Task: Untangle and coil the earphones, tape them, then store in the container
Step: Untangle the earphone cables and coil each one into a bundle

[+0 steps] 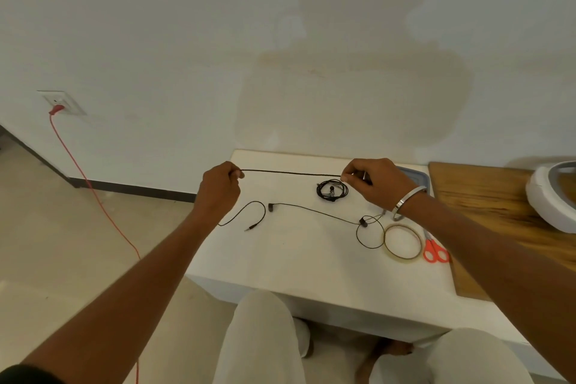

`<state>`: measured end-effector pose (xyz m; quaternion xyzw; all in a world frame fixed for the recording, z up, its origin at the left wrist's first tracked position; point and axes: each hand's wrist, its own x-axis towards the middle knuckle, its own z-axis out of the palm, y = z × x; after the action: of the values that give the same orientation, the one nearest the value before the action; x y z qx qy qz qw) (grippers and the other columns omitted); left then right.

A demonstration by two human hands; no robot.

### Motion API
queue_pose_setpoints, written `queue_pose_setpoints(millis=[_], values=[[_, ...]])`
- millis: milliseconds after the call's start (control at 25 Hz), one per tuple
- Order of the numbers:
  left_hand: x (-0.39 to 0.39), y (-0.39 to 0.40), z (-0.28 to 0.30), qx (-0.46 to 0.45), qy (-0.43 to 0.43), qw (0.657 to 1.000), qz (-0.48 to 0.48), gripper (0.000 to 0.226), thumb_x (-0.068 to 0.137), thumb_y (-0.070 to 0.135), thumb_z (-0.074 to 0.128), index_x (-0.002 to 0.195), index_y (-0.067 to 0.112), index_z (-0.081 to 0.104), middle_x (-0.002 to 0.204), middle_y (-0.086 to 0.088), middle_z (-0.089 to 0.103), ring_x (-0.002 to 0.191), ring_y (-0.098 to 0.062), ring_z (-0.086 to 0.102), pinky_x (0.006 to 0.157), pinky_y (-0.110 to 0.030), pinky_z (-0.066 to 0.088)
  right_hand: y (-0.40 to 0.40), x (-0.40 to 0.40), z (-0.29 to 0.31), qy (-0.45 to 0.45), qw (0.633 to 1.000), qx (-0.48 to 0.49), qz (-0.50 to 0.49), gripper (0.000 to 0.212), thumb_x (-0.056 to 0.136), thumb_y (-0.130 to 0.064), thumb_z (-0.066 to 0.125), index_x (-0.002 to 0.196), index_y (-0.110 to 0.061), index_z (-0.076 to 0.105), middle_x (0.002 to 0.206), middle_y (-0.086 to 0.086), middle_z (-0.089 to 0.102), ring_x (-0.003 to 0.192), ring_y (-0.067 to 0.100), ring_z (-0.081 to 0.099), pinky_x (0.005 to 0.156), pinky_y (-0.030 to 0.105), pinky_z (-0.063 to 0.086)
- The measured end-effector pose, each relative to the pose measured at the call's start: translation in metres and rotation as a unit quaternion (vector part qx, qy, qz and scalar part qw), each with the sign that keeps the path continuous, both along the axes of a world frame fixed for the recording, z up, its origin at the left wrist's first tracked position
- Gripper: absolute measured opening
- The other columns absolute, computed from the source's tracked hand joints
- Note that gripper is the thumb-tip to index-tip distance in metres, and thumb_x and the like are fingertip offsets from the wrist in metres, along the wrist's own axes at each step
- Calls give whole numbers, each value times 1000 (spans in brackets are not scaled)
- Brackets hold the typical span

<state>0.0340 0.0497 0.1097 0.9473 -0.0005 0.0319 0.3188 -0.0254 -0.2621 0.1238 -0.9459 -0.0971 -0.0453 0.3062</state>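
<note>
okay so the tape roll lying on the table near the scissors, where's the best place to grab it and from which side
Grip the tape roll by its rim on the near-left arc, coming from above with the thumb outside and a finger in the open centre. It lies flat, so the ring wall is the only graspable part. The scissors crowd its right side, and a loop of the earphone cable lies at its far-left edge, so that arc looks freest.

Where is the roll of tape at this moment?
In the head view, the tape roll lies flat on the white table, on its right side, beside the red scissors.
</note>
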Motion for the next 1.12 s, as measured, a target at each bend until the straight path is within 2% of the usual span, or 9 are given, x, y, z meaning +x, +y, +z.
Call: queue_pose_setpoints(millis=[80, 120, 200, 240, 360, 520, 640, 920, 1120], values=[[-5, -15, 1, 112, 108, 988, -2, 33, 92, 7, 49, 124, 11, 56, 129, -13, 54, 113, -28, 54, 94, -38, 47, 6, 2, 3, -11, 1000, 3, 6, 11, 91, -26, 58, 92, -19, 67, 67, -19, 55, 55, 1, 49, 59, 15, 38], [-11, -24, 4, 163, 156, 974, -8, 50, 88, 6, 52, 137, 11, 44, 144, -15, 39, 131, -31, 39, 106, -41, 39, 9, 2, 4, -15, 1000, 3, 9, 11, 91, -25, 58, 92, -19, 67, 66, -19, 55, 55, 1, 48, 58, 14, 37], [-23, -43, 13, 160, 149, 974, -61, 77, 83, 4, 57, 150, 12, 21, 159, -10, 10, 147, -28, 11, 116, -38, 21, 16, 3, 6, -19, 1000, 2, 20, 13, 91, -25, 58, 92, -18, 68, 66, -17, 55, 57, 1, 49, 58, 16, 38], [-28, -51, 16, 105, 114, 980, -125, 79, 82, 0, 55, 152, 15, 20, 160, -6, 9, 148, -23, 10, 116, -33, 19, 19, 4, 7, -20, 999, 2, 26, 13, 91, -26, 58, 92, -18, 68, 67, -15, 56, 58, 2, 49, 59, 18, 39], [-41, -75, 19, -63, 21, 952, -297, 55, 91, 1, 50, 143, 19, 42, 140, 5, 50, 128, -2, 44, 108, -16, 32, 29, 5, 8, -18, 999, -1, 41, 15, 91, -27, 57, 94, -18, 68, 69, -11, 57, 59, 3, 50, 59, 20, 40], [-43, -93, 19, -98, -31, 948, -301, 26, 96, 22, 55, 121, 15, 61, 98, 6, 71, 92, -2, 65, 79, -3, 44, 36, 7, 8, -23, 998, -8, 50, 16, 92, -26, 56, 94, -15, 67, 60, -18, 49, 55, 1, 46, 58, 19, 36], [-40, -91, 19, -100, -33, 959, -262, 19, 96, 20, 56, 106, 11, 69, 77, 2, 69, 73, -8, 65, 60, -4, 42, 36, 7, 6, -15, 998, -13, 52, 16, 93, -27, 54, 93, -18, 67, 59, -17, 51, 55, 2, 48, 59, 22, 40], [-34, -76, 14, -74, -72, 969, -226, 18, 97, 13, 50, 95, 11, 68, 69, 1, 62, 66, -15, 62, 58, -18, 48, 44, 5, 1, 20, 995, -65, 67, 21, 94, -34, 48, 100, -22, 64, 70, -8, 62, 65, 12, 57, 67, 37, 53], [-18, -40, 6, -96, -75, 984, -133, 17, 97, 11, 50, 90, 11, 65, 69, -11, 64, 65, -24, 63, 56, -14, 43, 26, -3, 0, 50, 992, -91, 66, 25, 97, -31, 44, 104, -19, 65, 67, -20, 50, 62, 2, 48, 66, 27, 45]])
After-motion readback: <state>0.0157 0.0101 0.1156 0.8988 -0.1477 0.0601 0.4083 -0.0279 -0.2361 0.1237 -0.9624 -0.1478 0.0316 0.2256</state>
